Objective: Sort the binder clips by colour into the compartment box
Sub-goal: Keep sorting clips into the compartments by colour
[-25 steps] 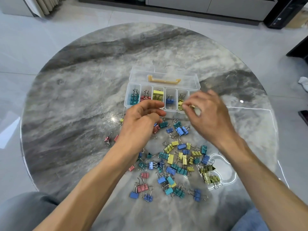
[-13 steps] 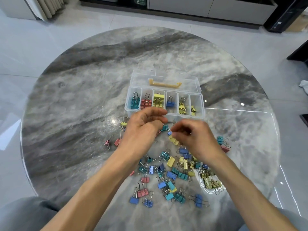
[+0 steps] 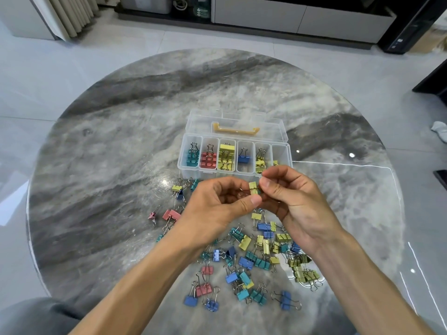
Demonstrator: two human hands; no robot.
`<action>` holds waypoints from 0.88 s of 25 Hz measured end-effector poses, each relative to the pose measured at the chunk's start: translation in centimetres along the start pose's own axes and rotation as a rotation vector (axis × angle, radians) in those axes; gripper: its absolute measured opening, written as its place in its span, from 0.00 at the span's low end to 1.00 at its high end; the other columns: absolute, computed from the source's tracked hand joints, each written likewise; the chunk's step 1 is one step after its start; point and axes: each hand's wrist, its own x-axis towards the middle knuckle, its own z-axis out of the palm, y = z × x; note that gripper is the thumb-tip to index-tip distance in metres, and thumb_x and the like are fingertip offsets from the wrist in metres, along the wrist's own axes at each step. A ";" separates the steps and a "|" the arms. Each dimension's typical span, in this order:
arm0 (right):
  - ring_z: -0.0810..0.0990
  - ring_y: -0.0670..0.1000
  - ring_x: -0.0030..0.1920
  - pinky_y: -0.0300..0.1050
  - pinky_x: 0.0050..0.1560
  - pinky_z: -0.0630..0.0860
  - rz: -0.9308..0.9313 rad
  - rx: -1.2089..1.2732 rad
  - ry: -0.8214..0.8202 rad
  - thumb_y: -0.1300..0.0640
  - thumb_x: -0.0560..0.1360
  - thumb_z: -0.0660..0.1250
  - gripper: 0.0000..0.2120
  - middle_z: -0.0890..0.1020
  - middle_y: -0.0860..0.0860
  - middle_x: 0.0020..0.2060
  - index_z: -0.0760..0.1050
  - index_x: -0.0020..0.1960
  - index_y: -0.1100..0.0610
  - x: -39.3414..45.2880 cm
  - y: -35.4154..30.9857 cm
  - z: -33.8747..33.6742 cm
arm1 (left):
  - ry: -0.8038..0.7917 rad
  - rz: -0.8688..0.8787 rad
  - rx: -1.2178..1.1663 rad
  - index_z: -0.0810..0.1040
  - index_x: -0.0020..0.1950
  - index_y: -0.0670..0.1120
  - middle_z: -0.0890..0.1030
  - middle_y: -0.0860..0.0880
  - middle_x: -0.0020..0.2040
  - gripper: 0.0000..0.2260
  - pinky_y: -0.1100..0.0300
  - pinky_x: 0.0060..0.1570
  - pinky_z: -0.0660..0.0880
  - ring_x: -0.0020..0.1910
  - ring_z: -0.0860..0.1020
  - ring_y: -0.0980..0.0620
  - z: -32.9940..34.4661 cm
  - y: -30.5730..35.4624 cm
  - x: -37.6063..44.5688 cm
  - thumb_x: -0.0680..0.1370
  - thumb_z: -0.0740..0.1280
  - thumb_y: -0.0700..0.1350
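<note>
On the round marble table (image 3: 101,165), a lone pink clip (image 3: 152,215) lay at nine o'clock of the hands, with two more pink clips (image 3: 171,214) just beside it. The left hand (image 3: 212,209) was raised at the table's centre, fingers curled, thumb and forefinger pinching the wire handles of a yellow clip (image 3: 253,188); half a second before, that hand had hovered with fingers bent over the pile, holding nothing that could be made out. The clip sat between both hands, clear of the table, just at six o'clock of the box (image 3: 186,151). The right hand (image 3: 292,201) met it from three o'clock, thumb and forefinger curled round the clip's body; a second earlier that hand had reached to the box's right end, and half a second ago it had dropped to the pile to lift a yellow clip. The clear box stood at twelve o'clock of the hands, lid (image 3: 237,124) open behind it, its compartments from left to right holding teal, red, yellow, blue and yellow clips, with the last nearly hidden behind the right hand. The loose pile (image 3: 251,259) of mixed clips spread at six o'clock of the hands, reaching toward the near edge, and a clump of olive clips (image 3: 302,272) lay at its right side.
</note>
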 end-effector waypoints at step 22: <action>0.78 0.48 0.40 0.44 0.39 0.75 -0.799 -1.044 0.006 0.58 0.80 0.65 0.07 0.79 0.48 0.39 0.80 0.48 0.61 0.7 2.1 -0.1 | -0.009 0.132 0.055 0.85 0.44 0.47 0.82 0.47 0.34 0.11 0.59 0.37 0.74 0.34 0.77 0.52 0.6 0.1 -0.6 0.79 0.67 0.52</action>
